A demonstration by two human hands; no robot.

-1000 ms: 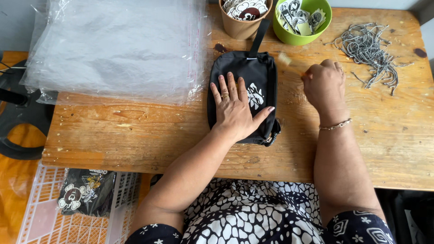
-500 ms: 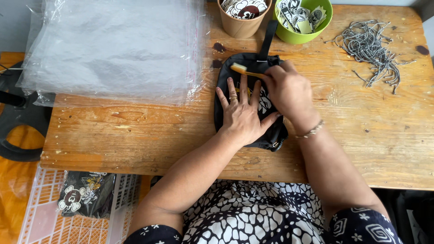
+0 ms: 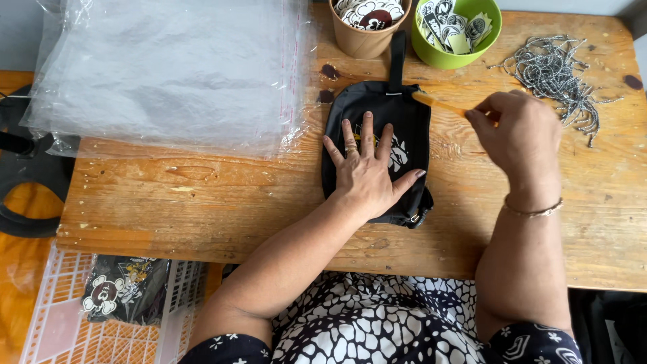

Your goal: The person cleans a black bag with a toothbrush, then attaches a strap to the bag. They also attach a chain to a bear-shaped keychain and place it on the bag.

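A black fabric pouch (image 3: 404, 114) with a strap and a white printed figure lies flat on the wooden table (image 3: 202, 202). My left hand (image 3: 367, 168) presses down on it, palm flat, fingers spread. My right hand (image 3: 519, 131) is to the right of the pouch, closed around a thin wooden stick (image 3: 438, 104). The stick's far tip touches the pouch's upper right corner.
A stack of clear plastic bags (image 3: 168, 67) covers the table's left back. A brown cup (image 3: 367, 23) and a green bowl (image 3: 458, 34) hold printed stickers. A pile of grey ball chains (image 3: 559, 71) lies at the back right. A white crate (image 3: 54, 317) with a bagged item stands below left.
My right hand went from the right side onto the pouch with the stick, then drew back to the right; now only the stick's tip reaches the pouch. My left hand stayed pressed on it.
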